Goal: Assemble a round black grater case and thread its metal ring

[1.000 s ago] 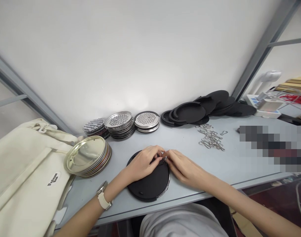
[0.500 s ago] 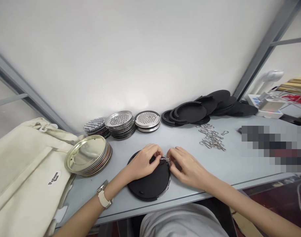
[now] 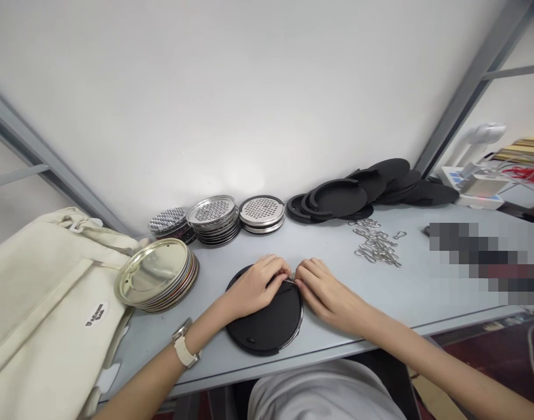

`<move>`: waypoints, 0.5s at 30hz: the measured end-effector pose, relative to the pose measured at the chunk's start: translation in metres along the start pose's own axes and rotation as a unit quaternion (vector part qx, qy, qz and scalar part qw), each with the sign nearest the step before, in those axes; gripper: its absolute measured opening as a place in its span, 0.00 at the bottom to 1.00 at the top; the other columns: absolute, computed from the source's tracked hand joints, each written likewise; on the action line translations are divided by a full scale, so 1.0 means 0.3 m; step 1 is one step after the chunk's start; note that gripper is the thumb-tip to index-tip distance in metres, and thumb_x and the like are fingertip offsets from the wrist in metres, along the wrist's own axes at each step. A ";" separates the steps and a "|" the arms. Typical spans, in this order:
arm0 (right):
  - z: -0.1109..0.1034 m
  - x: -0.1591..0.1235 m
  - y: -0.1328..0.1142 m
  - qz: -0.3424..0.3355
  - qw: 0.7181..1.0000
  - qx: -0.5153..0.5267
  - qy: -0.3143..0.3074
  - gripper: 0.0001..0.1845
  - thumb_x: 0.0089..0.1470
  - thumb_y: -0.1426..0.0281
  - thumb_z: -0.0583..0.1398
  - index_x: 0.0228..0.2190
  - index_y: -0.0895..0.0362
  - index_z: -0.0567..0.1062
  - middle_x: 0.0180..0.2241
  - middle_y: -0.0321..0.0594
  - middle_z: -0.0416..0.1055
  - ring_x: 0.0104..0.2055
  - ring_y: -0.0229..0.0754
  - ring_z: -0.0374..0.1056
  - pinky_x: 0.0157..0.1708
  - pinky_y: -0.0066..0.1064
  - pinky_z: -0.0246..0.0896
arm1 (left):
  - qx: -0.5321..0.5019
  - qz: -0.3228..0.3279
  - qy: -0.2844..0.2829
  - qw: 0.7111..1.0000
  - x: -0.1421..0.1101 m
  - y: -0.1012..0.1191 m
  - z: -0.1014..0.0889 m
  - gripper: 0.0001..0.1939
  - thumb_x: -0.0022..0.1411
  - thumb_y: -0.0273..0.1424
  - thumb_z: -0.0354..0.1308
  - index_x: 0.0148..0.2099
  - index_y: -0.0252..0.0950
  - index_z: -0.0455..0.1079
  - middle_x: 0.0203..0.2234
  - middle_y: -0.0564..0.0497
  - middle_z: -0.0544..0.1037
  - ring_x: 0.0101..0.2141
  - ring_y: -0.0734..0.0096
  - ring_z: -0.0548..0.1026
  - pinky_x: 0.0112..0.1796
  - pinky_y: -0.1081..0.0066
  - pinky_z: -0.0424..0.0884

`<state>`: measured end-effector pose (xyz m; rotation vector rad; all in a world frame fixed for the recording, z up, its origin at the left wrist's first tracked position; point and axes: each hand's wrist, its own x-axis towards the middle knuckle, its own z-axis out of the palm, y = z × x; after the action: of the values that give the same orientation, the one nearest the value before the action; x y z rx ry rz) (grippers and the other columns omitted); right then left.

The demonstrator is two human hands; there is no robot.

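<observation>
A round black disc (image 3: pixel 267 324) with a metal rim lies flat on the grey table (image 3: pixel 424 291) in front of me. My left hand (image 3: pixel 255 286) rests on its top edge, fingers curled and pinching there. My right hand (image 3: pixel 323 291) meets it from the right, fingertips pinched on a small metal clip (image 3: pixel 291 280) at the disc's rim. Both hands touch at that spot, and the fingers hide most of the clip.
A pile of metal clips (image 3: pixel 376 244) lies to the right. Black discs (image 3: pixel 337 199) are heaped at the back. Perforated metal discs (image 3: pixel 214 217) stand in stacks, with gold lids (image 3: pixel 155 274) stacked at the left beside a cream cloth bag (image 3: pixel 43 303).
My right hand drew slightly away from the left half a second ago, showing the clip, and has now closed back against it at the disc's rim.
</observation>
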<state>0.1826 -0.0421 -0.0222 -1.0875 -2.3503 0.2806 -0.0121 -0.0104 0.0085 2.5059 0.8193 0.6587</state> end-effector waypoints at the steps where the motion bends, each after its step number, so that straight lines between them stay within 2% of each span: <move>1: 0.001 0.000 -0.001 0.002 1.000 -0.006 -0.006 0.09 0.62 0.74 0.45 0.32 0.55 0.62 0.33 0.40 0.60 0.35 0.43 0.56 0.38 0.38 0.57 | 0.004 0.000 -0.003 1.000 0.000 -0.002 0.001 0.06 0.65 0.23 0.45 0.37 0.36 0.61 0.34 0.51 0.68 0.37 0.69 0.67 0.42 0.70 0.64; 9: -0.002 0.001 -0.002 0.008 1.000 -0.004 -0.028 0.10 0.62 0.74 0.45 0.30 0.55 0.62 0.32 0.40 0.61 0.35 0.42 0.56 0.39 0.36 0.57 | 0.042 0.010 -0.011 0.999 -0.008 0.000 0.003 0.02 0.64 0.27 0.50 0.39 0.35 0.62 0.35 0.49 0.68 0.38 0.67 0.67 0.43 0.68 0.65; 15: -0.005 0.000 0.005 0.000 0.999 0.007 -0.037 0.11 0.62 0.75 0.46 0.29 0.55 0.63 0.30 0.40 0.63 0.34 0.42 0.58 0.40 0.37 0.57 | 0.051 0.025 -0.016 0.998 -0.013 -0.005 0.001 0.08 0.61 0.32 0.56 0.41 0.35 0.63 0.37 0.48 0.68 0.41 0.66 0.68 0.44 0.67 0.65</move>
<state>0.1845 -0.0412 -0.0217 -1.0863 -2.4091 0.3426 -0.0153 -0.0119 0.0062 2.6291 0.7993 0.6067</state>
